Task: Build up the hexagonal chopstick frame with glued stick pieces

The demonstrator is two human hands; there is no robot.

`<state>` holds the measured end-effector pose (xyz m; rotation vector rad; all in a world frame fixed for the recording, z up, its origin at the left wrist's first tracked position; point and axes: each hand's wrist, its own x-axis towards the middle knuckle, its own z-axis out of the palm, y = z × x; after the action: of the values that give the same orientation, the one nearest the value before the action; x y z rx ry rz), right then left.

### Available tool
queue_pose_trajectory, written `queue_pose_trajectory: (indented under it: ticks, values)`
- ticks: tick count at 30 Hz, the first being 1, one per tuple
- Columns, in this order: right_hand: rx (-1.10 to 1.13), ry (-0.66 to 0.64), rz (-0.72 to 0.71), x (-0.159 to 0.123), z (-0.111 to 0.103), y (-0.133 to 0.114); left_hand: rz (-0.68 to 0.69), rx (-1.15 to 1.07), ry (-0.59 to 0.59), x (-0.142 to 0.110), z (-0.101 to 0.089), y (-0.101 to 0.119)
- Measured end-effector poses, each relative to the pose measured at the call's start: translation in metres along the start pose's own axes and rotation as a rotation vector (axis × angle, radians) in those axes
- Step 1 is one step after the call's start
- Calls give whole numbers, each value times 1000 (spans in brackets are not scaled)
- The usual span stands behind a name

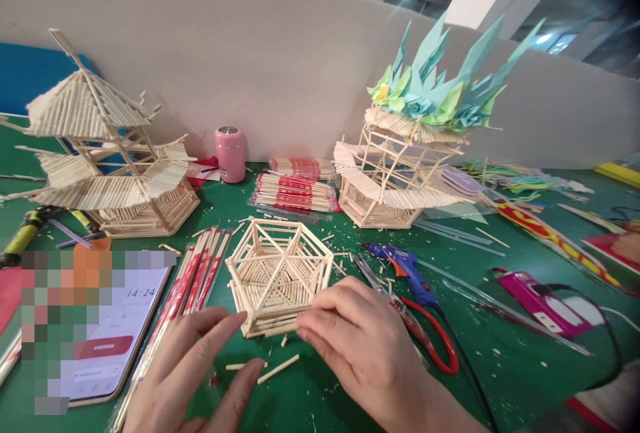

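Note:
A six-sided frame of thin wooden sticks (280, 273), with a slatted floor and spokes across its top, stands on the green table between my hands. My left hand (195, 366) is open, its thumb and fingers apart, with the index fingertip at the frame's front left corner. At the front right side, my right hand (355, 346) has thumb and fingers pinched together against the frame. Whatever is between those fingertips is hidden. Two short cut sticks (279, 369) lie on the table in front of the frame, near my left thumb.
Pagoda-like stick models stand at left (115, 173) and right (400, 173). Behind are stick packs (295, 191) and a pink flask (231, 155). A blue glue gun (407, 269) and red-handled scissors (435, 336) lie right; a phone (115, 333) and wrapped chopsticks (200, 269) lie left.

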<state>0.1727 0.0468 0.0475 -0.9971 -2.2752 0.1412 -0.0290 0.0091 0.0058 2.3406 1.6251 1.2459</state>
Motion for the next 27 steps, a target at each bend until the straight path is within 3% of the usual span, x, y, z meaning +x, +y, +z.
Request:
queue_pose_trajectory:
  ticks: [6, 22, 27]
  values:
    - [-27, -46, 23, 6, 5, 6, 92, 32, -67, 8, 2, -16]
    - [-45, -109, 15, 15, 11, 5, 77, 8, -102, 17, 8, -16]
    - [-30, -110, 30, 14, 10, 5, 134, 21, -116, 21, 7, -15]
